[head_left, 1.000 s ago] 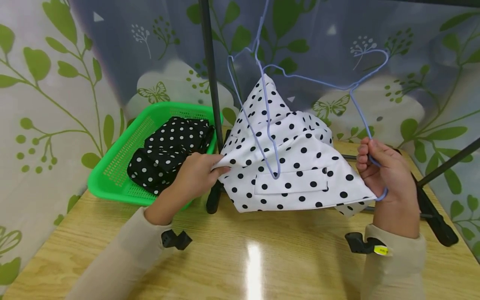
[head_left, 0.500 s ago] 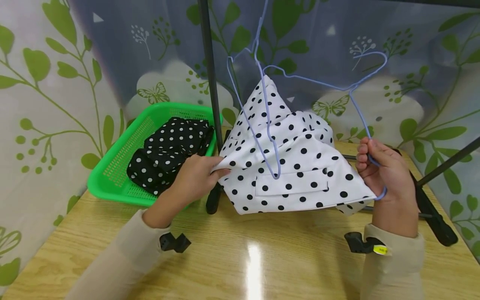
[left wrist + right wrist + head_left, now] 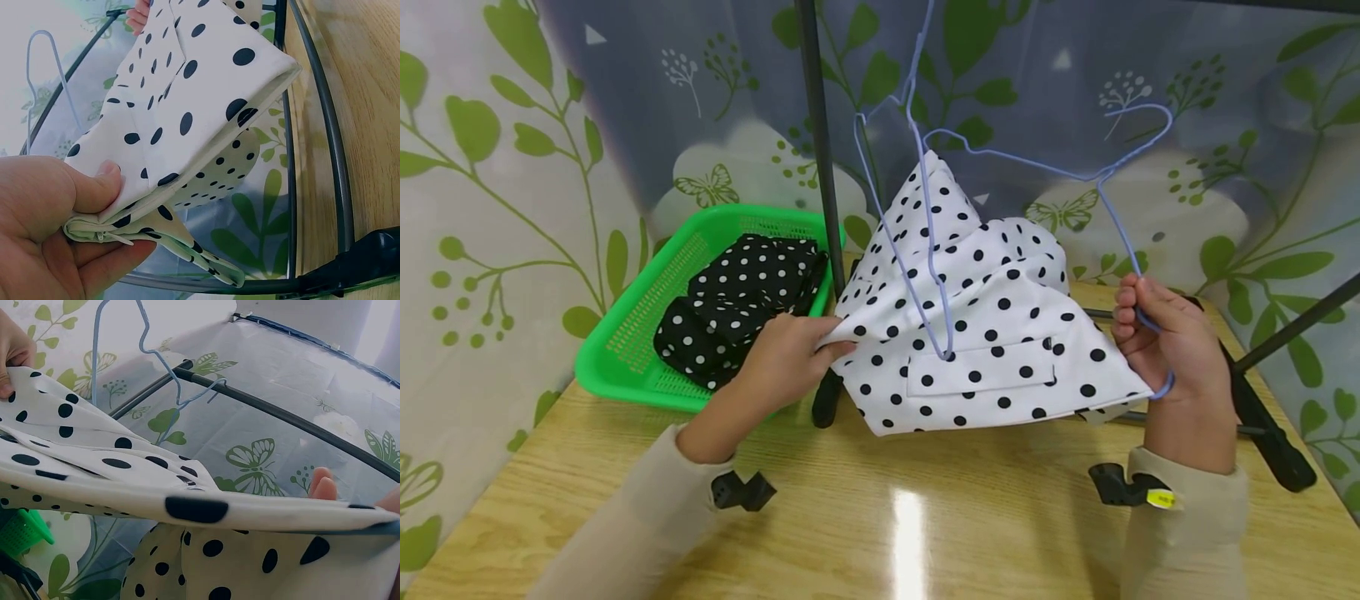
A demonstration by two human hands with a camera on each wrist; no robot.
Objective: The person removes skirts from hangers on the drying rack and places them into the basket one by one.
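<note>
A white garment with black polka dots [image 3: 992,312] and a flap pocket on its front spreads between both hands. My left hand [image 3: 786,358] pinches its left edge; in the left wrist view, the thumb [image 3: 100,187] presses on top of the folded hem with fingers beneath. My right hand [image 3: 1180,354] grips the side of a light-blue wire hanger [image 3: 1103,177], whose other arm runs to the garment's raised peak. The hanger's lower end shows at the cloth's right corner. In the right wrist view, the hem [image 3: 275,512] crosses in front of the right fingertips [image 3: 322,484].
Another blue wire hanger [image 3: 929,217] hangs in front of the garment. A green basket [image 3: 617,367] at left contains black cloth with white dots [image 3: 752,271]. Black rack poles [image 3: 820,142] stand on the wooden table [image 3: 820,517], before a leaf-patterned curtain [image 3: 715,100].
My left hand has shifted slightly left and down, drawing the garment's left edge along, and the front hem sits a little lower. The right hand stays in place on the hanger.
</note>
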